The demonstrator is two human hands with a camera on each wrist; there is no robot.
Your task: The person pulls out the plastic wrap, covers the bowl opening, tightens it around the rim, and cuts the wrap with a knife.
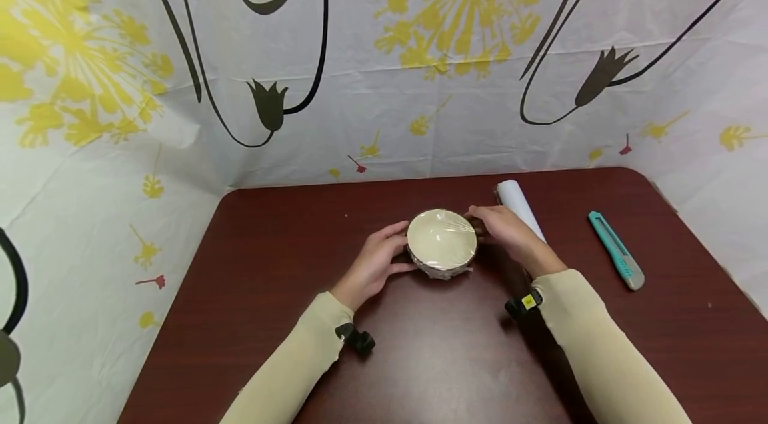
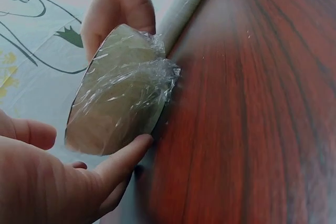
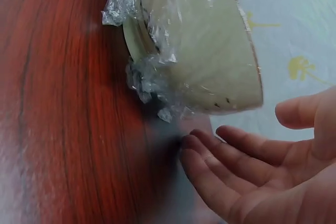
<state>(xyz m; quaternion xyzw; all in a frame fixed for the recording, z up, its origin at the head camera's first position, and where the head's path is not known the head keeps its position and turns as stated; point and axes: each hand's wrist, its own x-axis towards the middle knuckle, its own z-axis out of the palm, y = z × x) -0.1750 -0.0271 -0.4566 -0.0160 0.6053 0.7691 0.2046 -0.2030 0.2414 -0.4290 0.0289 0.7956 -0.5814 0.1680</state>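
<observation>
A cream bowl (image 1: 441, 239) covered in cling film stands near the table's middle between both hands. The film stretches taut over its mouth and bunches in crumpled folds round its foot, plain in the left wrist view. From the left, my left hand (image 1: 377, 259) reaches to the bowl, fingers spread along its side. One finger (image 2: 128, 153) lies right at the bowl's lower wall. On the other side is my right hand (image 1: 503, 229). In the right wrist view its relaxed fingers (image 3: 241, 156) lie a little apart from the bowl, with nothing between them.
Behind my right hand lies a white roll (image 1: 521, 207). A teal utility knife (image 1: 616, 251) rests farther right on the dark red wooden table (image 1: 288, 317). Patterned white cloth (image 1: 360, 97) hangs along the table's back and sides.
</observation>
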